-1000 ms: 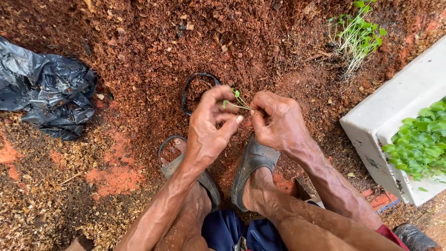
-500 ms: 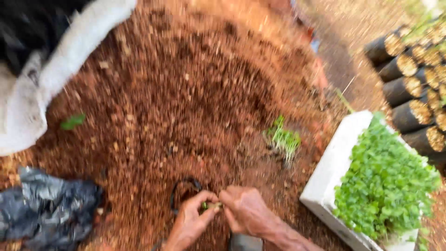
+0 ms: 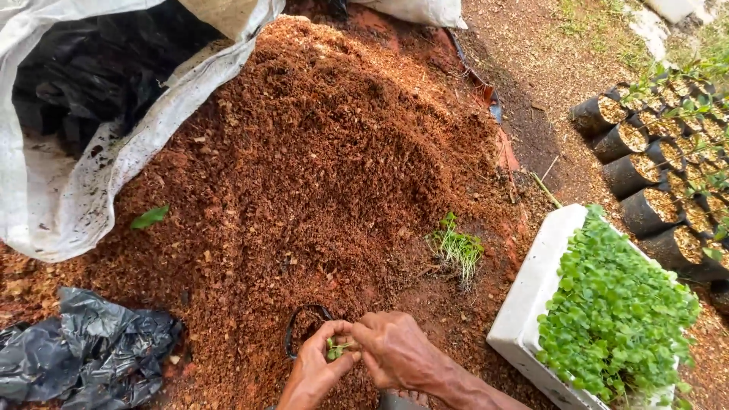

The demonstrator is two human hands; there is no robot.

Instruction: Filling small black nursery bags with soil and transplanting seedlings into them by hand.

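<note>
My left hand (image 3: 313, 372) and my right hand (image 3: 399, 351) meet at the bottom of the head view, fingertips together. Between them they pinch a small green seedling (image 3: 335, 349). Just behind the left hand, a small black plastic grow bag (image 3: 298, 325) sits with its open rim sunk in the reddish-brown potting mix (image 3: 319, 159). A loose bunch of pulled seedlings (image 3: 456, 248) lies on the mix a short way to the right of my hands.
A white foam tray (image 3: 528, 304) full of green seedlings stands at the right. Behind it are rows of filled black grow bags (image 3: 645, 163). Crumpled black plastic (image 3: 83, 353) lies at lower left, a large white sack (image 3: 83, 197) at upper left.
The view has tilted up from my feet to the soil heap, the sack and the rows of bags. My hands stay together on the seedling, now at the bottom edge.
</note>
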